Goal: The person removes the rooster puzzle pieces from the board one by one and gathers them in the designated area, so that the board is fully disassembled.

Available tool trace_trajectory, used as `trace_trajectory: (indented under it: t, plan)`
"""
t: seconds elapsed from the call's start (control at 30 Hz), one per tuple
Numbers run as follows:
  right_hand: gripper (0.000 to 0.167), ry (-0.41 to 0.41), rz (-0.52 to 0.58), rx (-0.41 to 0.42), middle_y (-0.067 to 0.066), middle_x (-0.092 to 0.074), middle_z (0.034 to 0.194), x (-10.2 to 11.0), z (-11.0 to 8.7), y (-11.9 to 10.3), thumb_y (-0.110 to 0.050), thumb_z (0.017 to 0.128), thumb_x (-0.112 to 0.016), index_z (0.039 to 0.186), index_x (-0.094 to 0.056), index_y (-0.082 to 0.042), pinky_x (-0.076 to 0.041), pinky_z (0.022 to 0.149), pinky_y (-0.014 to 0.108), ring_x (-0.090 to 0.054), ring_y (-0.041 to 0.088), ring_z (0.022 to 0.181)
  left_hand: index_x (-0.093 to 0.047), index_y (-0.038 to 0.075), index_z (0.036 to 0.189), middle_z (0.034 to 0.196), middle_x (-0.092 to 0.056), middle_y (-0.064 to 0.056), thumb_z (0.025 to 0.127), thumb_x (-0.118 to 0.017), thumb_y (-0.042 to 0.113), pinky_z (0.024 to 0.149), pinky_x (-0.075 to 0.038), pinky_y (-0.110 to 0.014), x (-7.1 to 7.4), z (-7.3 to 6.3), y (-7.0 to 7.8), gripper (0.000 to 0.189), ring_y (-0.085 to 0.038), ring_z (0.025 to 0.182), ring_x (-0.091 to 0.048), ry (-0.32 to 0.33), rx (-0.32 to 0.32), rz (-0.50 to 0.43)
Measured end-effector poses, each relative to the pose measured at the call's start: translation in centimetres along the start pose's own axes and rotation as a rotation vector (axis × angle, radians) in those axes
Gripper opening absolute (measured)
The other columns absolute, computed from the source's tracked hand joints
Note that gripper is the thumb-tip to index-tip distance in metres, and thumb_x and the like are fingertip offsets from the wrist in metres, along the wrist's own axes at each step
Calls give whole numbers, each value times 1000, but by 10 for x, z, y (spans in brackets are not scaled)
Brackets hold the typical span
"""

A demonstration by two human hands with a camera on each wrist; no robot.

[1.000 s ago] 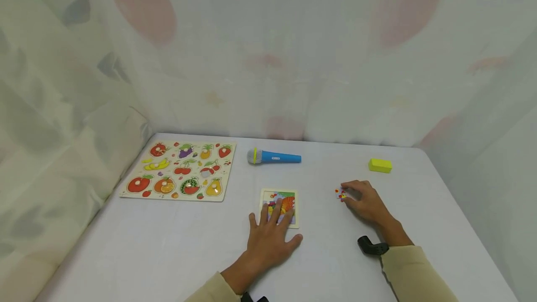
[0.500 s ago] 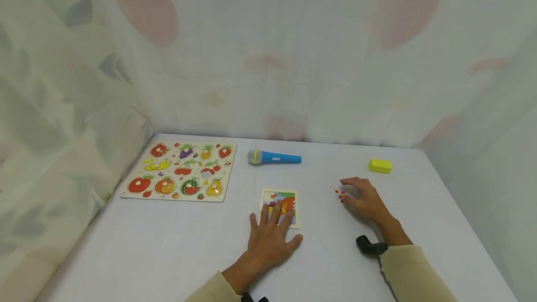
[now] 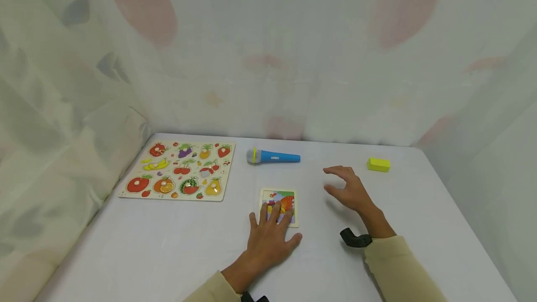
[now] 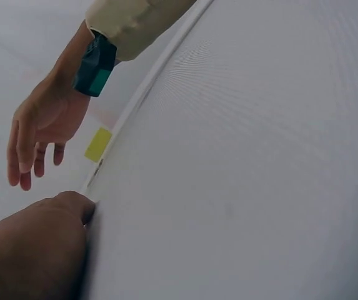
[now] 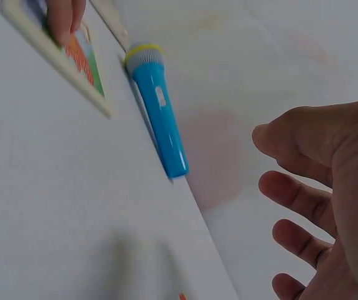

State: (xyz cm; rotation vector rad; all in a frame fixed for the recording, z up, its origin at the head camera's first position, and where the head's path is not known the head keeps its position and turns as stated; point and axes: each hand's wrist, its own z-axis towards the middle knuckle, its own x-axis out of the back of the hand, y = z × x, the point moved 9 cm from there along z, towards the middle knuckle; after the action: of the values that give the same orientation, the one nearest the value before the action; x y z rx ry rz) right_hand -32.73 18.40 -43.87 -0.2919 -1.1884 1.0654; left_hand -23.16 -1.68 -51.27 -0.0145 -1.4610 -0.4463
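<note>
My left hand (image 3: 270,243) lies spread over a small framed picture puzzle (image 3: 287,201), its fingertips resting on the colourful picture. Part of the picture is covered by those fingers. To the right, my right hand (image 3: 354,195) hovers above the white table, thumb and fingers apart; nothing shows between them in the right wrist view, where the hand (image 5: 347,194) appears at the right edge. A tiny red tip (image 5: 182,296) shows at the bottom of that view; what it belongs to is cut off. The small patterned piece seen earlier is hidden in the head view.
A wooden fruit puzzle board (image 3: 176,171) with knobbed pieces lies at the back left. A blue toy microphone (image 3: 278,157) lies behind the framed puzzle. At the back right sits a yellow block (image 3: 378,165). Printed curtains hang behind the table and on both sides.
My right hand has moved away from the small patterned piece, up and to the left, its thumb and fingers wider apart. My left hand has stayed on the framed puzzle.
</note>
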Motion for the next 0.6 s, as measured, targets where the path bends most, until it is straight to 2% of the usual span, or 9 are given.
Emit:
trace_trajectory:
  t: [0.3,0.4,0.6]
  plan:
    - [42,-29,30,19,5,-61,125,-29,14,-19,-11,85,-73,125,-64,-10,-37,94,55,-45,24,118,-43,29,147,153,-33,-9,90,-40,68,98,-13,-72,0,-1,3,69,-44,139,-17,-8,-9,19]
    - [41,-37,44,39,6,-62,124,-37,16,-22,-9,84,-74,124,-65,-8,-38,93,54,-46,25,116,-42,29,147,153,-32,-9,90,-41,67,98,-13,-71,0,-1,4,68,-44,139,-17,-15,-7,14]
    - [42,-64,53,24,4,-62,124,-51,21,-23,-10,84,-74,124,-64,-6,-38,94,53,-46,24,116,-43,29,147,153,-32,-10,90,-42,67,98,-12,-71,3,-2,4,68,-44,139,-18,-12,-1,9]
